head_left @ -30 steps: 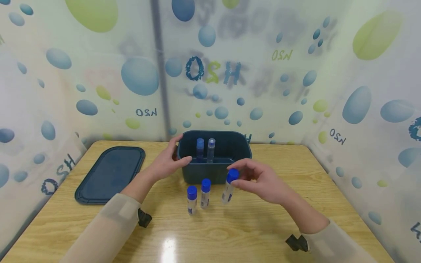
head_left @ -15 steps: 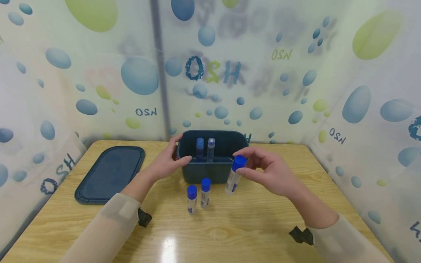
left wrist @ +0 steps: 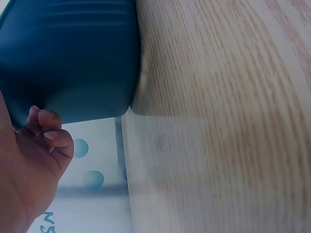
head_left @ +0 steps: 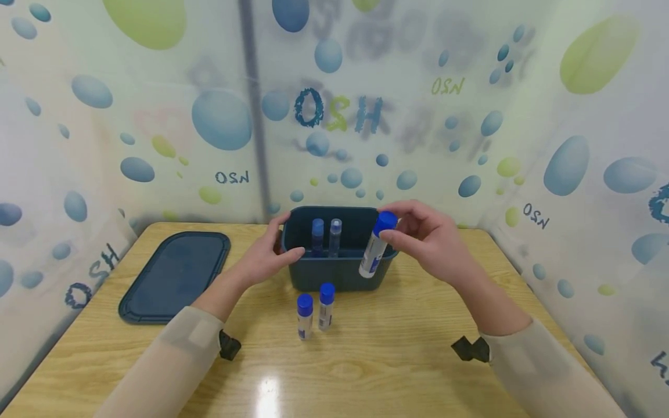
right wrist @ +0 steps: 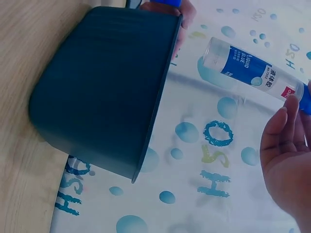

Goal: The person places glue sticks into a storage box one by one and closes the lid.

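Note:
The right hand [head_left: 431, 241] pinches the blue cap of a liquid glue bottle [head_left: 373, 254], which hangs tilted in front of the right part of the dark blue bin [head_left: 334, 275]. In the right wrist view the bottle [right wrist: 252, 70] is clear of the bin [right wrist: 102, 87], its label readable. At the bin's left end the left hand [head_left: 266, 255] grips the rim, thumb at the front and fingers at the back corner. Two bottles stand inside the bin, one blue-topped [head_left: 317, 235] and one clear-topped [head_left: 335, 235]. Two blue-capped bottles [head_left: 305, 316] [head_left: 326, 307] stand on the table before it.
A dark blue lid [head_left: 175, 278] lies flat on the wooden table [head_left: 366, 371], left of the bin. Behind the table hangs a patterned curtain [head_left: 444, 145], which also runs along both sides.
The right hand has lifted the glue bottle off the table, up to the height of the bin's front rim. The left hand has stayed on the bin.

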`<state>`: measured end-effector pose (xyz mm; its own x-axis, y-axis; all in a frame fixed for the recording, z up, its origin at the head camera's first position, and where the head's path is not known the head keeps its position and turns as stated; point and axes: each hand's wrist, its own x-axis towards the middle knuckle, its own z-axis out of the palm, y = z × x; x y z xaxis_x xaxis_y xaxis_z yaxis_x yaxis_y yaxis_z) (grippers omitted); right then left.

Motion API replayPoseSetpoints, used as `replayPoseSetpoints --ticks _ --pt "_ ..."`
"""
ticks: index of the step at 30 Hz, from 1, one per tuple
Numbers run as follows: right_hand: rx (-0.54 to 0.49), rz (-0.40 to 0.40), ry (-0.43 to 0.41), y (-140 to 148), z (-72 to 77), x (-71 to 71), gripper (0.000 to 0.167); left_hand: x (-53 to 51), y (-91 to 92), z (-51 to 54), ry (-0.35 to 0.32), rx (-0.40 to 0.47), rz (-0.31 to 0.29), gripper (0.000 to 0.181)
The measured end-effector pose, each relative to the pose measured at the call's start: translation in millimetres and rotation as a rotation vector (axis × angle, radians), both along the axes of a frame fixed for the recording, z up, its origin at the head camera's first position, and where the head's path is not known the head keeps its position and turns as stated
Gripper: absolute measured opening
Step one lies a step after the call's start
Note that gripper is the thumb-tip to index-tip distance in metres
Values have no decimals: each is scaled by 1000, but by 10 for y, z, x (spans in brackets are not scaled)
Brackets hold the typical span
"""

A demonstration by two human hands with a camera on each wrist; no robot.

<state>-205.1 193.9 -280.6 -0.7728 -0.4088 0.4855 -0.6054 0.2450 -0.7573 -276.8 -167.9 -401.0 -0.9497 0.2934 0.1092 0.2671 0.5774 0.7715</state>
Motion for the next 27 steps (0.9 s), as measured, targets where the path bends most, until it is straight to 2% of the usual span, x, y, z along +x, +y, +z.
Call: replayPoseSetpoints --ticks 9,14,27 --pt "-21 -81 -46 -30 24 -249 36 -13 -9 -15 -4 5 -8 98" --pt "13 -132 -68 -30 -2 -360 36 -7 -6 3 -2 18 -17 97" --pt "99 -201 -146 -57 -268 -760 39 3 -6 15 6 16 -18 96"
